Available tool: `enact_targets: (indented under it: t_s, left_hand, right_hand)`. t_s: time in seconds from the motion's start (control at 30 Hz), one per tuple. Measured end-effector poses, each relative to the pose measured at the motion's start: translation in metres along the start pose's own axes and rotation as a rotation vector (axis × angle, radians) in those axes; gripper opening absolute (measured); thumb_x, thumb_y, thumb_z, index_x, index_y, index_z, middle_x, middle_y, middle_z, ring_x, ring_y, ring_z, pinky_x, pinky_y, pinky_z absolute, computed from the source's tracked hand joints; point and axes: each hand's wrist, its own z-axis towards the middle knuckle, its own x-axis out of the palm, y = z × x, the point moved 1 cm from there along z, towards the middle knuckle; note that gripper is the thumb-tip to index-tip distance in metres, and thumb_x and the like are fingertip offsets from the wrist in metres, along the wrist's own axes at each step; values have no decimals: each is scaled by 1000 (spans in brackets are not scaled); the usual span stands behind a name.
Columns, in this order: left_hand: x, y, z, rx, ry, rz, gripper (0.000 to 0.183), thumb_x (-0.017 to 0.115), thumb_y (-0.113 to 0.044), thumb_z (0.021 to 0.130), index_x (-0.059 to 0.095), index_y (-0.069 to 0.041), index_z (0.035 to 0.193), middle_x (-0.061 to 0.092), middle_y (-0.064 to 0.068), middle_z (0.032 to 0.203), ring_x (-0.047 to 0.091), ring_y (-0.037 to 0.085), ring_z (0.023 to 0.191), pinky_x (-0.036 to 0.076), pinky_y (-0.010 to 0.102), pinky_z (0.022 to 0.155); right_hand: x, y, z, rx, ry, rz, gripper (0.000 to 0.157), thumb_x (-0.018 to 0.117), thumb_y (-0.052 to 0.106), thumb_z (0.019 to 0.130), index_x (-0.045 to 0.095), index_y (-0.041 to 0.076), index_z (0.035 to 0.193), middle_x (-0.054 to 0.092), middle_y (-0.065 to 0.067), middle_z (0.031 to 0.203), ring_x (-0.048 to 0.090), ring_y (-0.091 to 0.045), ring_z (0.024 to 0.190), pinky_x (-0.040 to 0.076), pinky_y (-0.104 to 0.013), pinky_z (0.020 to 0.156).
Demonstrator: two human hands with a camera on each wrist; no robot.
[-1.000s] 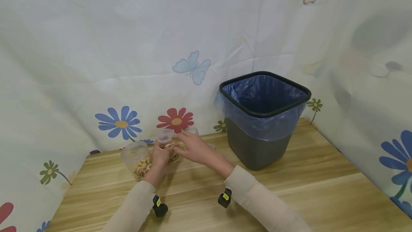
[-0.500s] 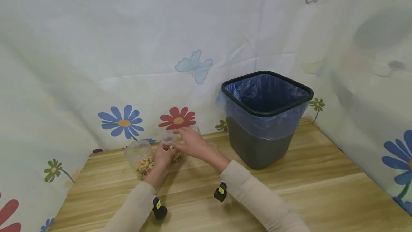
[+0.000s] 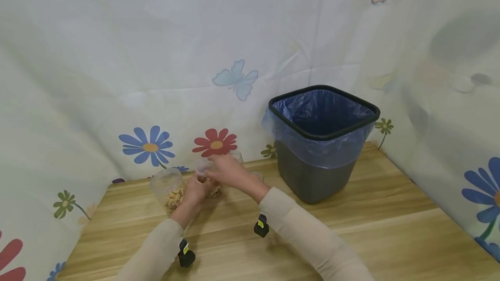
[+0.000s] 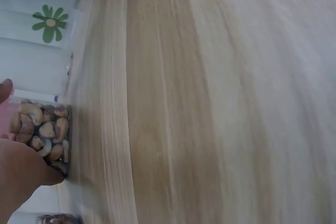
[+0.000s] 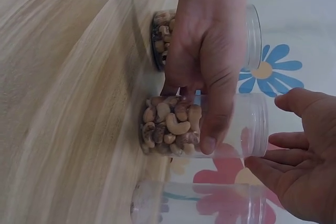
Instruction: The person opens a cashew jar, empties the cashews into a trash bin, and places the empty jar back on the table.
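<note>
My left hand [image 3: 196, 189] grips a clear plastic jar [image 5: 239, 124] around its side. Cashews and darker nuts [image 5: 173, 124] fill its lower part; in the left wrist view the nuts [image 4: 44, 129] show past that hand [image 4: 21, 174]. At the jar's top is a clear screw lid [image 5: 260, 124]. My right hand [image 5: 310, 156] is spread around this lid, fingertips close to its edge and the thumb held off it. In the head view, the same right hand [image 3: 228, 170] covers part of the jar. To the left stands a wider clear jar [image 3: 166, 180] with cashews.
A clear jar [image 5: 181, 203] stands beside the gripped one. Behind my right hand show a clear jar top [image 3: 236, 156] and another clear rim [image 3: 258, 175]. A grey bin [image 3: 314, 181] with a blue liner stands right on the wooden table [image 3: 351, 233], against a flowered curtain [image 3: 175, 55].
My right wrist and forearm have swung to the left, and the right hand now covers more of the lid. The left hand keeps hold of the jar.
</note>
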Motion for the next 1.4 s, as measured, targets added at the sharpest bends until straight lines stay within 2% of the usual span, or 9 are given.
enact_targets:
  t_s: [0.13,0.33,0.47,0.63,0.87,0.97,1.13,1.23,1.4]
  left_hand:
    - [0,0,-5,0,14,1,50,76,-8,91,53,-2,135,60,16,132,56,25,114,51,31,88]
    - [-2,0,-10,-8,57,2,49,73,-3,91,50,2,135,61,15,124,58,22,106,51,28,84]
    - [-5,0,-14,-19,125,-28,59,72,1,91,45,2,143,56,17,134,55,25,112,53,28,85]
    - [-6,0,-16,8,199,-68,62,74,4,88,44,2,143,56,14,131,57,26,113,54,28,87]
    - [-7,-6,-21,66,314,-13,53,75,3,87,50,0,135,60,7,123,57,25,111,52,31,90]
    - [-7,-8,-26,63,322,30,53,82,-4,84,54,0,129,61,10,122,58,22,108,51,31,89]
    - [-7,-7,-32,28,350,23,56,85,-6,81,54,2,128,60,17,126,58,23,107,51,31,90]
    - [-9,-5,-34,21,383,17,58,85,-6,81,54,1,129,61,16,125,58,22,106,51,31,90]
    - [-12,-5,-36,8,452,74,60,89,-11,78,56,0,128,65,11,119,60,20,103,51,31,89]
  right_hand:
    - [3,3,1,-24,20,-75,54,64,43,99,62,5,137,71,-6,123,68,-13,98,55,-26,87]
    - [5,5,0,-23,29,-120,57,67,47,97,62,7,137,68,-7,128,66,-16,108,55,-27,89]
    - [6,5,-1,-36,47,-146,57,70,47,94,62,9,137,67,-5,127,64,-14,106,54,-25,88]
    - [2,6,-1,-48,64,-184,59,75,51,89,66,12,133,69,-2,124,60,-14,102,52,-23,82]
    - [-13,20,-4,4,140,-179,43,83,44,82,72,13,109,69,3,95,56,-15,86,48,-25,68]
    - [-18,25,-6,43,174,-184,47,86,42,79,74,14,114,72,3,98,59,-13,84,50,-25,69]
    - [-23,28,-11,70,220,-146,58,89,41,77,73,17,127,75,2,111,60,-12,87,51,-23,69]
    - [-24,28,-12,33,244,-148,55,89,40,77,75,19,125,75,3,102,59,-13,82,48,-21,64]
    - [-29,24,-13,-125,329,-189,53,90,39,76,75,23,124,69,7,78,52,-9,69,44,-19,59]
